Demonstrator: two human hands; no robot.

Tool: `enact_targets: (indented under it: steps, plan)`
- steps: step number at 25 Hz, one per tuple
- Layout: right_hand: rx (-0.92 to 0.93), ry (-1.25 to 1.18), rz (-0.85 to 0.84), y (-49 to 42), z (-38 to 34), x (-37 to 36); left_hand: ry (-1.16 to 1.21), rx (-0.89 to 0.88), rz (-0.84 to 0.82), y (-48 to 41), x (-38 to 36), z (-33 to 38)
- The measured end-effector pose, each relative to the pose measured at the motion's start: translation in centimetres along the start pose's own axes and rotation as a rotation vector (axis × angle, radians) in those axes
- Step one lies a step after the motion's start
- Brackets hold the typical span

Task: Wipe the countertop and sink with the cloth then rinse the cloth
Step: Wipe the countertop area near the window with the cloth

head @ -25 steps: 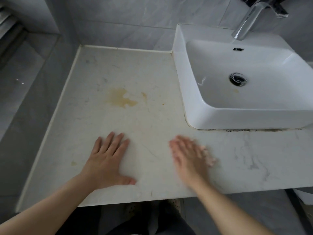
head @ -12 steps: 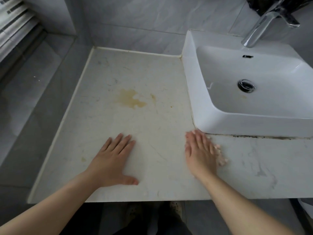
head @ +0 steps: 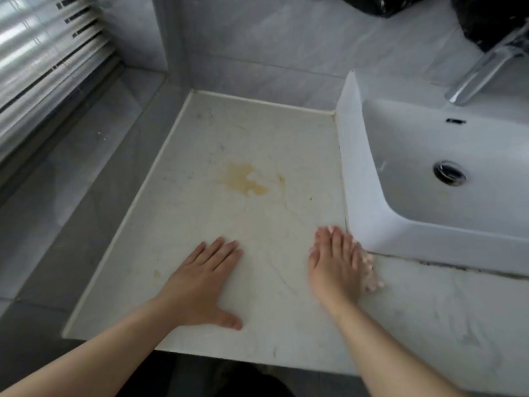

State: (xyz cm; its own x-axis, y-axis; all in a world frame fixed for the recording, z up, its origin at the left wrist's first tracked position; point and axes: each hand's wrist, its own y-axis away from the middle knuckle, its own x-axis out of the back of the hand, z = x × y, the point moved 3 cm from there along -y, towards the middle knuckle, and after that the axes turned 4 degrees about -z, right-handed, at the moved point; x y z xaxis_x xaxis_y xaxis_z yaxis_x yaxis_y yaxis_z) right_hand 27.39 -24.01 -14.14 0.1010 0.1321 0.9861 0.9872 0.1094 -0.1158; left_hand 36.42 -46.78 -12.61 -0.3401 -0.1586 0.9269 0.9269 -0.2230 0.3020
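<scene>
Counter [head: 200, 167] pale, w/ yellow stain [head: 243, 179] mid-far. Sink [head: 352, 167] at right, tap [head: 481, 73] far right. L hand [head: 200, 279] flat on counter, fingers straight, holds nothing. R hand [head: 332, 267] flat, fingers straight, pressing pink cloth [head: 370, 275] onto counter at sink's near-left corner; cloth mostly under palm.

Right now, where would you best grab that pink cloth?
I'd pinch the cloth where it pokes out right of the right hand, coming from the right: the rest lies flat under the palm, and the sink wall blocks the far side.
</scene>
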Motion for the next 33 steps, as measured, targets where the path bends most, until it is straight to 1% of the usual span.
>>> enact_targets:
  steps: [1,2,3,4,5,6,7,8,9,10,11,13,14,15,16,17,19,20,21,22,23,25,26,27,28,29,32,33]
  plan:
    - [0.100,0.013,0.001,1.8,-1.9,-0.6,0.010,-0.007,0.037,0.0,0.0,0.1]
    - [0.304,-0.003,-0.053,4.4,-3.9,-0.9,-0.056,-0.015,0.040,-0.1,-0.2,0.1]
    - [0.521,-0.014,-0.101,7.0,-5.0,-0.7,-0.069,0.008,-0.010,0.1,0.0,0.1]
    - [0.685,-0.009,-0.115,7.8,-5.0,-0.5,-0.060,0.034,-0.028,0.1,0.3,0.2]
    - [0.758,0.010,-0.114,6.6,-4.3,-0.3,-0.057,0.045,-0.044,0.1,0.3,0.1]
    - [0.715,0.038,-0.092,4.4,-3.2,-0.4,-0.025,0.046,-0.044,0.0,0.3,0.2]
    - [0.566,0.047,-0.070,1.4,-2.1,-0.4,0.003,0.036,-0.006,0.0,0.2,0.2]
    - [0.362,0.029,-0.035,-1.5,-1.2,-0.3,0.038,0.037,-0.036,0.1,0.2,0.2]
    - [0.215,-0.011,-0.022,-2.9,-1.0,-0.1,0.042,0.033,-0.041,0.1,0.0,0.2]
    - [0.196,-0.024,-0.006,-2.5,-1.9,-0.5,0.029,0.036,-0.044,0.1,0.0,0.3]
    - [0.266,-0.020,-0.006,-0.6,-3.5,-0.8,0.018,0.044,-0.050,0.0,0.2,0.4]
    - [0.689,-0.069,-0.062,5.7,-6.1,-0.7,-0.001,0.066,-0.035,0.3,0.0,0.2]
    - [0.849,-0.065,-0.097,7.1,-6.2,-0.4,-0.039,0.061,0.013,0.5,0.3,0.3]
    - [0.929,-0.060,-0.114,6.5,-5.9,-0.3,-0.090,0.072,0.025,0.9,0.2,0.3]
    - [0.900,-0.035,-0.077,4.9,-5.3,-0.5,-0.104,0.119,0.013,1.6,0.0,0.3]
    - [0.749,-0.022,-0.060,2.7,-4.9,-0.8,-0.085,0.188,0.027,2.4,-0.3,0.2]
    - [0.372,-0.044,-0.025,-0.9,-5.0,-0.7,0.009,0.352,0.108,4.5,-1.0,-0.3]
    - [0.306,-0.061,-0.043,-0.7,-6.1,-0.9,0.066,0.445,0.203,5.8,-1.1,-0.7]
    - [0.336,-0.074,-0.056,1.0,-7.9,-1.1,0.133,0.548,0.290,7.4,-1.3,-1.5]
    - [0.436,-0.087,-0.060,3.9,-9.7,-1.1,0.185,0.649,0.303,9.0,-1.7,-2.4]
    - [0.583,-0.106,-0.066,6.9,-10.9,-0.8,0.219,0.713,0.297,10.3,-2.2,-3.0]
    - [0.842,-0.151,-0.106,12.1,-12.7,-0.1,0.272,0.749,0.277,12.7,-3.3,-4.0]
    - [0.934,-0.150,-0.148,12.9,-13.7,0.3,0.268,0.743,0.263,13.4,-3.6,-4.2]
    - [1.017,-0.137,-0.143,12.4,-15.0,0.2,0.251,0.730,0.253,13.9,-3.8,-4.4]
    - [1.053,-0.101,-0.122,11.2,-16.6,-0.2,0.245,0.716,0.248,14.2,-4.0,-4.5]
    - [1.039,-0.073,-0.114,9.4,-18.3,-0.9,0.243,0.705,0.243,14.3,-3.9,-4.5]
    - [0.691,-0.061,-0.189,3.6,-21.0,-1.6,0.240,0.743,0.297,14.6,-3.9,-4.4]
    - [0.658,-0.064,-0.196,4.1,-21.1,-1.7,0.207,0.764,0.304,15.0,-4.1,-4.3]
